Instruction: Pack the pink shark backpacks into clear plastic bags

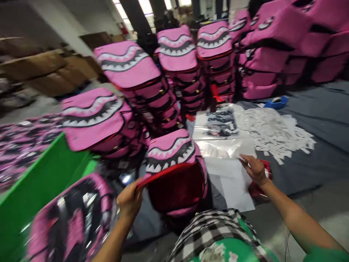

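My left hand (130, 200) grips the red-trimmed edge of a pink backpack (170, 154) printed with a grey-and-white shark mouth, and its dark red inner side (176, 191) faces me. My right hand (255, 169) is at the edge of a clear plastic bag (225, 148) lying on white sheets (231, 185). I cannot tell whether its fingers pinch the plastic. Just beneath that hand is a red object (259, 185), partly hidden.
Tall stacks of pink shark-print backpacks (177, 49) stand ahead and right. A green bin wall (40, 174) and a plastic-wrapped backpack (71, 218) are at lower left. White paper scraps (272, 131), a blue tape holder (276, 102) and cardboard (46, 69) lie further off.
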Demonstrator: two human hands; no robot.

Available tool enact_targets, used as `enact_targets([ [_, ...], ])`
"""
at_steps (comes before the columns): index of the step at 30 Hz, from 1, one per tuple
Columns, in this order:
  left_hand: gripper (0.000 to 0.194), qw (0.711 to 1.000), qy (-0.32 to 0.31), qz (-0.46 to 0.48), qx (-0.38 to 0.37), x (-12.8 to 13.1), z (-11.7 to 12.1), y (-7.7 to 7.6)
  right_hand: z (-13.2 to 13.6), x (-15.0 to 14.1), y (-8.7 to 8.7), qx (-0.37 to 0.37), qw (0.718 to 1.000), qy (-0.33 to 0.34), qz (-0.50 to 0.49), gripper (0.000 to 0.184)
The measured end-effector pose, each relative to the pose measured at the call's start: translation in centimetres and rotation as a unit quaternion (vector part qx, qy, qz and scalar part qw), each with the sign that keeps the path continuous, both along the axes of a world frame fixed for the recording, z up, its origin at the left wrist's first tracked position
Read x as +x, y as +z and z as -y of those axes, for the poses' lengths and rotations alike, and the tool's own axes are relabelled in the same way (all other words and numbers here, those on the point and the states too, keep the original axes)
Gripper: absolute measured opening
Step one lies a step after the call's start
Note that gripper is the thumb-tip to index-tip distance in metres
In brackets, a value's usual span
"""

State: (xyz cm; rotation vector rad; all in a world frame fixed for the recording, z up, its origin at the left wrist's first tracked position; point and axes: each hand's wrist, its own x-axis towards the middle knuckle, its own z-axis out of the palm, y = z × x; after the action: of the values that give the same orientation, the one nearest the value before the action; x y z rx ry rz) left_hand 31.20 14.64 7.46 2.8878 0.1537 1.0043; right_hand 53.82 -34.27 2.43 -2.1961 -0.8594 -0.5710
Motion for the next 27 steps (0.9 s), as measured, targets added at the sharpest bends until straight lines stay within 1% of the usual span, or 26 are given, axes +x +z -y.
enact_targets([
  [1, 0.045, 0.999, 0.031, -0.017, -0.041, 2.0, 0.2, 2.1, -2.7, -2.1, 1.0, 0.018, 0.994, 0.108, 0.024, 0.026],
  [2, 0.05, 0.995, 0.042, -0.048, -0.082, 3.8, 0.2, 4.0, -5.4, -4.3, 2.1, 0.021, 0.976, 0.215, 0.032, 0.029],
  [3, 0.054, 0.989, 0.038, -0.078, -0.117, 5.4, 0.1, 5.7, -8.1, -6.7, 3.2, 0.024, 0.951, 0.305, 0.029, 0.031],
  [4, 0.055, 0.983, 0.027, -0.112, -0.144, 6.7, 0.0, 7.2, -10.7, -9.0, 4.3, 0.013, 0.92, 0.391, 0.031, 0.032],
  [5, 0.057, 0.977, 0.018, -0.137, -0.161, 7.6, 0.0, 8.4, -13.2, -11.0, 5.2, 0.001, 0.893, 0.449, 0.036, 0.028],
  [6, 0.059, 0.973, 0.007, -0.156, -0.171, 8.1, 0.0, 9.4, -15.6, -12.6, 5.9, -0.018, 0.871, 0.49, 0.023, 0.024],
  [7, 0.06, 0.97, -0.003, -0.169, -0.176, 8.3, 0.1, 10.2, -17.7, -13.6, 6.4, -0.042, 0.855, 0.516, -0.007, 0.023],
  [8, 0.061, 0.969, -0.007, -0.174, -0.178, 8.4, 0.2, 10.7, -19.5, -13.9, 6.5, -0.064, 0.848, 0.524, -0.043, 0.024],
  [9, 0.061, 0.968, -0.011, -0.176, -0.179, 8.4, 0.3, 11.2, -20.8, -13.7, 6.4, -0.079, 0.854, 0.51, -0.065, 0.027],
  [11, 0.059, 0.966, -0.021, -0.179, -0.187, 8.4, 0.2, 11.8, -22.0, -11.9, 5.6, -0.086, 0.885, 0.452, -0.076, 0.037],
  [12, 0.058, 0.964, -0.024, -0.181, -0.194, 8.4, 0.1, 12.0, -22.0, -10.7, 5.3, -0.075, 0.906, 0.411, -0.062, 0.04],
  [13, 0.057, 0.962, -0.024, -0.183, -0.199, 8.6, -0.1, 12.2, -21.7, -9.5, 5.0, -0.049, 0.926, 0.374, -0.039, 0.04],
  [15, 0.054, 0.962, -0.018, -0.185, -0.202, 8.7, -0.5, 12.3, -21.2, -7.4, 5.1, 0.027, 0.963, 0.268, 0.005, 0.036],
  [16, 0.052, 0.962, -0.012, -0.185, -0.201, 8.6, -0.7, 12.1, -21.4, -6.6, 5.5, 0.068, 0.976, 0.208, 0.017, 0.034],
  [17, 0.05, 0.961, -0.006, -0.19, -0.199, 8.4, -0.7, 11.7, -22.0, -5.9, 6.1, 0.101, 0.983, 0.15, 0.019, 0.039],
  [18, 0.046, 0.962, -0.001, -0.19, -0.194, 8.0, -0.7, 11.1, -22.9, -5.4, 6.7, 0.124, 0.987, 0.098, 0.008, 0.051],
  [19, 0.042, 0.967, 0.007, -0.178, -0.184, 7.4, -0.6, 10.1, -24.1, -5.0, 7.3, 0.138, 0.988, 0.074, -0.01, 0.066],
  [20, 0.038, 0.976, 0.013, -0.145, -0.162, 6.6, -0.5, 8.8, -25.6, -4.7, 7.8, 0.14, 0.987, 0.073, -0.042, 0.071],
  [21, 0.034, 0.987, 0.007, -0.1, -0.128, 5.8, -0.2, 7.2, -27.0, -4.4, 8.1, 0.142, 0.983, 0.08, -0.085, 0.061],
  [22, 0.03, 0.996, -0.008, -0.03, -0.083, 5.0, 0.1, 5.4, -28.4, -4.1, 8.3, 0.149, 0.976, 0.089, -0.132, 0.042],
  [23, 0.029, 0.997, -0.062, 0.039, -0.027, 4.2, 0.5, 3.4, -29.6, -3.9, 8.4, 0.166, 0.967, 0.092, -0.169, 0.026],
  [24, 0.03, 0.986, -0.155, 0.065, 0.024, 3.5, 1.0, 1.4, -30.6, -3.9, 8.3, 0.187, 0.96, 0.089, -0.191, 0.014],
  [25, 0.031, 0.973, -0.222, 0.049, 0.04, 3.1, 1.7, -0.5, -31.3, -4.0, 8.3, 0.208, 0.954, 0.083, -0.199, 0.009],
  [26, 0.035, 0.956, -0.286, 0.027, 0.054, 2.9, 2.4, -2.1, -31.7, -4.4, 8.1, 0.226, 0.951, 0.075, -0.196, 0.007],
  [27, 0.039, 0.936, -0.345, -0.025, 0.061, 2.9, 3.2, -3.4, -31.8, -5.0, 7.9, 0.234, 0.951, 0.068, -0.189, 0.006],
])
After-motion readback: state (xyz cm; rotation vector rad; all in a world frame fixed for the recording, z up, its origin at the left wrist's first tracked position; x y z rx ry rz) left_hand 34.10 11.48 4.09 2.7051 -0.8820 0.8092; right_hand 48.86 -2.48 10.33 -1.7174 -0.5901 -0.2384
